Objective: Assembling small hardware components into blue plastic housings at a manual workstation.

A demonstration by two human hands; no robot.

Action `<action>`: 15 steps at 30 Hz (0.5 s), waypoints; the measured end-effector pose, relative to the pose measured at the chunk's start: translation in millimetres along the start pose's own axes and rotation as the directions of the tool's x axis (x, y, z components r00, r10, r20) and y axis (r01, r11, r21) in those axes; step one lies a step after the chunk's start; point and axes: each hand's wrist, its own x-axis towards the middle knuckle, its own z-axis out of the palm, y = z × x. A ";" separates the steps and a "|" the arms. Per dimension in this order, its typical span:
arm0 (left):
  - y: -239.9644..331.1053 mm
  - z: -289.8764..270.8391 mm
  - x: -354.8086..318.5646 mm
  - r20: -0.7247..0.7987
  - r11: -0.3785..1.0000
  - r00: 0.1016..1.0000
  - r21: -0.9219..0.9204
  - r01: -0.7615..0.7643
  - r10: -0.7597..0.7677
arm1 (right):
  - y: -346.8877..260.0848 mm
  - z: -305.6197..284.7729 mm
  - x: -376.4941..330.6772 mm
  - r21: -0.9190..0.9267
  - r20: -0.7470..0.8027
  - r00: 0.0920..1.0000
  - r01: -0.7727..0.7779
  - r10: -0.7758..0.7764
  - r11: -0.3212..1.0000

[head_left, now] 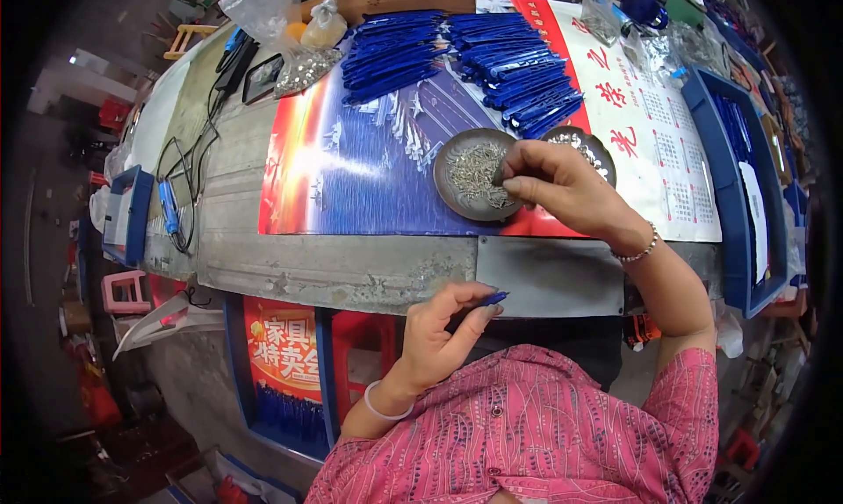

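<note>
A grey tabletop [237,201] carries a calendar poster [378,179] and two stacks of slender blue pieces [391,56]. The right hand [571,188] shows a narrow grip over a round dish [443,188] of slim metal parts [474,170]; its contents cannot be told. The left hand [439,328] pinches a small blue piece [496,298] near the front edge.

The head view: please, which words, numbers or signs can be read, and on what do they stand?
Wording not copied.
White calendar sheet: large red characters; its smaller print is too small to read.
Red sheet in the blue box: large white characters; smaller line unreadable.
</note>
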 end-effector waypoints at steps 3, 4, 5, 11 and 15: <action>1.9 -0.9 3.1 0.062 0.983 0.988 0.116 -0.146 0.140 | -24.3 5.5 -23.9 0.257 0.104 0.988 -0.138 0.115 0.956; 4.2 -1.7 5.5 0.063 0.985 0.990 0.110 -0.130 0.123 | -30.9 8.1 -32.9 0.343 0.163 0.973 -0.213 0.166 0.915; 8.0 -2.7 9.9 0.111 0.952 0.966 0.177 -0.248 0.231 | -36.3 12.5 -39.4 0.368 0.184 0.967 -0.236 0.179 0.899; 12.6 5.9 25.0 0.260 0.793 0.830 0.258 -0.552 0.494 | -30.4 24.5 -72.9 0.636 0.324 0.935 -0.327 0.143 0.699; 14.2 9.6 28.3 0.305 0.733 0.783 0.285 -0.618 0.541 | -25.6 23.2 -79.0 0.634 0.366 0.921 -0.351 0.133 0.689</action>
